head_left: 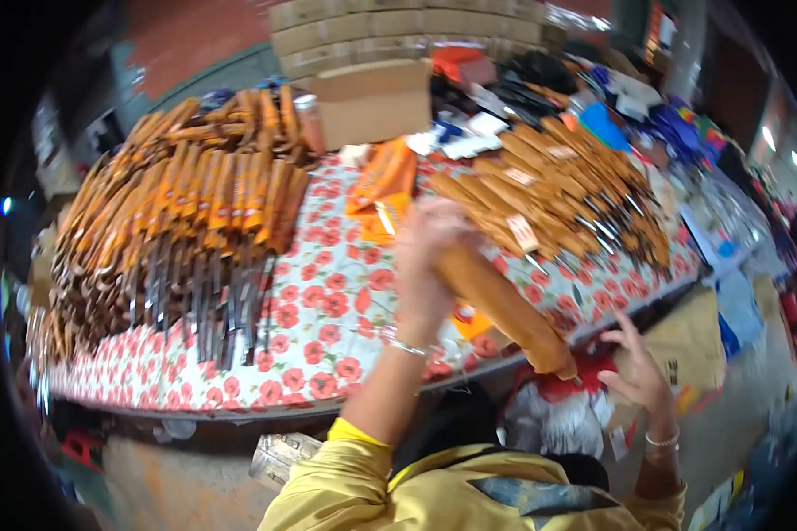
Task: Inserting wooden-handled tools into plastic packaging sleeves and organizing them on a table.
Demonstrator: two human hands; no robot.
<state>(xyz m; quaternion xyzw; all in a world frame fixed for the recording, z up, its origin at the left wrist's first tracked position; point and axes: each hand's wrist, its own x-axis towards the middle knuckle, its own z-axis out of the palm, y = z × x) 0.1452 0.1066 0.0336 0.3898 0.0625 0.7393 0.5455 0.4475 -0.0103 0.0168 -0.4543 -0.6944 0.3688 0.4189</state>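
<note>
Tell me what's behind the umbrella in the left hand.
Flowered tablecloth shows to both sides of the umbrella, with something orange peeking out at its lower left. Anything squarely behind it or the left hand is covered.

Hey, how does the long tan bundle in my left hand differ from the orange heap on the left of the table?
The tan bundle is a single piece; the orange heap has many. The tan bundle is gripped near its far end by your left hand, while the orange heap lies on the flowered tablecloth. The tan bundle looks duller; the orange heap is brighter, with metallic rods sticking out. Both show long, slim shapes.
</note>
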